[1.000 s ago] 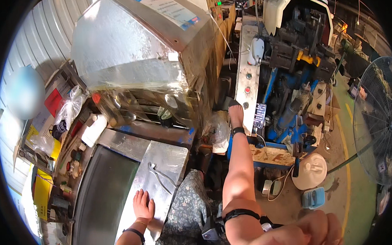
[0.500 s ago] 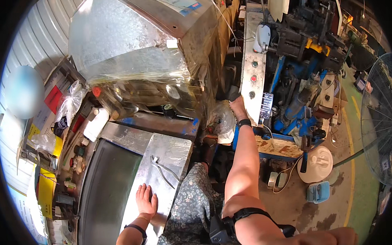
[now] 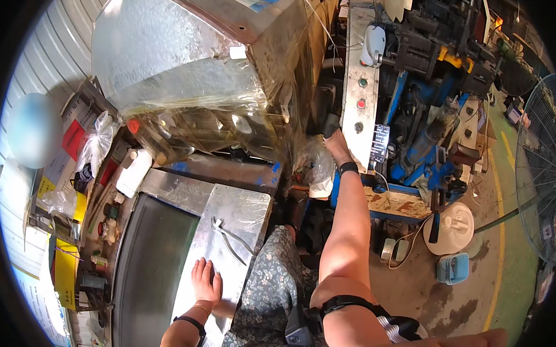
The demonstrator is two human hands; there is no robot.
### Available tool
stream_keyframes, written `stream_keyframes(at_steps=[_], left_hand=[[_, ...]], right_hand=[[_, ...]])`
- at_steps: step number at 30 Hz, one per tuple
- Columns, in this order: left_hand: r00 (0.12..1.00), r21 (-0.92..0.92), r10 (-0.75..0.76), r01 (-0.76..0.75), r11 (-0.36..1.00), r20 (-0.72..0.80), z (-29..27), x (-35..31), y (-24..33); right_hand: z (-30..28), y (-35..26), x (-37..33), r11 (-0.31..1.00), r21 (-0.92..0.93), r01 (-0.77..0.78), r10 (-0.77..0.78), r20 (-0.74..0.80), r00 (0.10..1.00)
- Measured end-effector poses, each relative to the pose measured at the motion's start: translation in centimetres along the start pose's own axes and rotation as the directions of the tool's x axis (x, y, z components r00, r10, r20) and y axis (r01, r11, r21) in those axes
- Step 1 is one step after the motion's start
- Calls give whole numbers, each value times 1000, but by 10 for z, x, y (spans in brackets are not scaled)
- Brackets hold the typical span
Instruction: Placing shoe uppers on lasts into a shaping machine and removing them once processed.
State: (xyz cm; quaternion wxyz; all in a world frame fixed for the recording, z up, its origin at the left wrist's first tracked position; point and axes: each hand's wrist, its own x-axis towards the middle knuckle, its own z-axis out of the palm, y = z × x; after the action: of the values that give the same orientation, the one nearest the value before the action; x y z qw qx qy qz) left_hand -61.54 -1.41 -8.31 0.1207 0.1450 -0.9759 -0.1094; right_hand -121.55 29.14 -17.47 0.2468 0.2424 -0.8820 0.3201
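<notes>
My left hand (image 3: 206,282) lies flat, fingers stretched out, on a shiny metal plate (image 3: 242,205). Just beyond its fingertips a pair of pliers (image 3: 231,239) with long grey handles rests on the same plate. My right arm reaches far forward. At its end, my right hand (image 3: 336,148) is closed beside the left edge of a pale control panel (image 3: 356,103) with push buttons. A dark, blunt-ended piece (image 3: 331,125) shows at its fingers; its kind is not clear, and the fingertips are partly hidden. A crumpled clear plastic bag (image 3: 319,166) hangs close to that hand.
A dark belt (image 3: 152,257) runs left of the plate. Ahead stands a large metal hood (image 3: 170,55) wrapped in clear film. Blue-framed machinery (image 3: 424,138) fills the right, with a white lidded bucket (image 3: 449,228), a blue tub (image 3: 453,269) and a big fan (image 3: 541,164) beyond.
The dark piece at my right hand sits slightly farther forward of the fingers. The view has shifted a little. My left hand stays flat on the plate, and the pliers have not moved on it.
</notes>
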Motion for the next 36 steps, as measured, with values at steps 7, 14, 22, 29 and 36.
stream_keyframes(at_steps=[7,14,22,29,36], left_hand=[[1000,14,6,-6,1000,6,-2,1,1],[1000,13,-10,10,1000,11,-2,1,2],[1000,23,-9,9,1000,17,-2,1,2],[1000,15,-16,15,1000,18,-1,1,2],[1000,32,2,-3,999,26,-3,3,3]], right_hand=[[-7,-1,4,959,-276,69,-23,165,986],[-20,-10,-1,886,-402,232,-174,176,969],[-24,-16,1,909,-355,220,-203,86,975],[-11,-3,2,852,-451,265,-267,60,962],[-13,-6,-1,848,-468,247,-209,132,969]])
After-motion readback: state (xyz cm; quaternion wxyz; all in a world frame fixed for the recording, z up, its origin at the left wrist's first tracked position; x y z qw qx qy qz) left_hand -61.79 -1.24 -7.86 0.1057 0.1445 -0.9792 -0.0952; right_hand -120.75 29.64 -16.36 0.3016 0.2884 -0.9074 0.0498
